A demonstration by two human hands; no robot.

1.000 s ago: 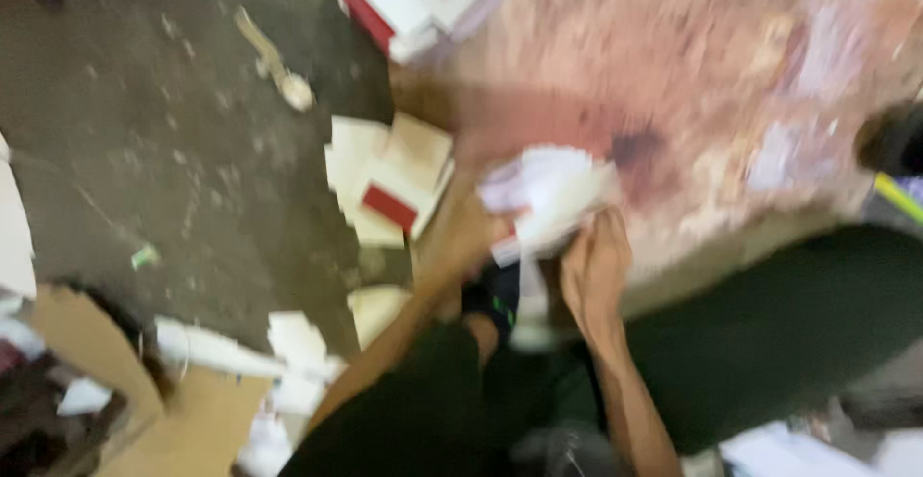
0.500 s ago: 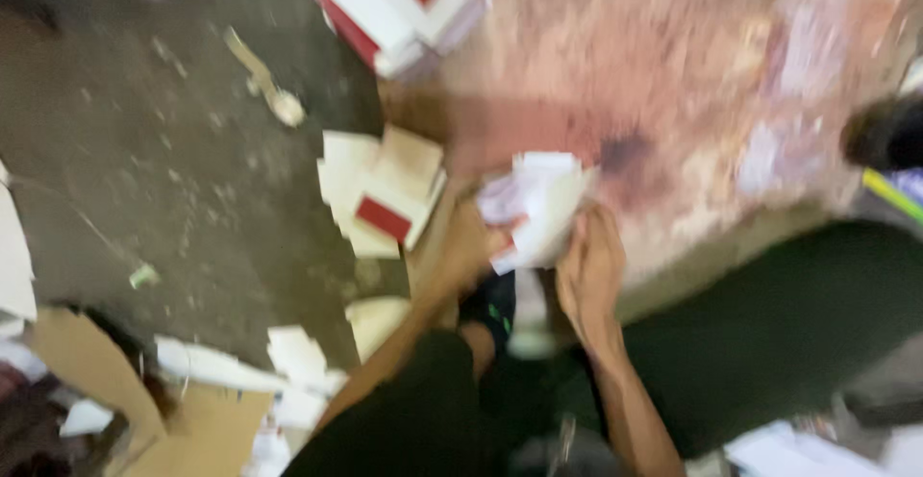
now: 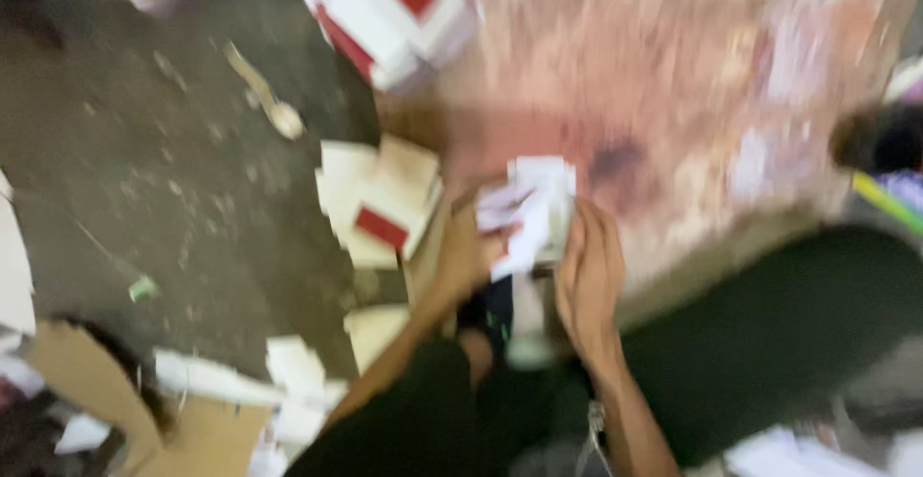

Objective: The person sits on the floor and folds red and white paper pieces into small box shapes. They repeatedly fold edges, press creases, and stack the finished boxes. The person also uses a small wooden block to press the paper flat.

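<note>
Both hands are closing on a white folded carton, held low in front of the body. The left hand is gripping its left side, fingers wrapped around the lower corner; the right hand is pressing against its right edge, fingers curled upward along it. The picture is blurred by motion, so finger placement cannot be resolved further.

The carton is standing roughly upright between the two hands — long axis running away from the body, top end toward the pinkish board. Both hands are touching it; neither is nearer.

Just left of the left hand, a stack of flat white and red cartons is lying on the dark floor, near but apart from the held carton. A second pile of red and white cartons is lying farther ahead at the board's edge. A brown cardboard sheet and loose white scraps are lying at lower left. Open room is showing ahead over the board — the person's dark-clad legs are closing off the near side.
</note>
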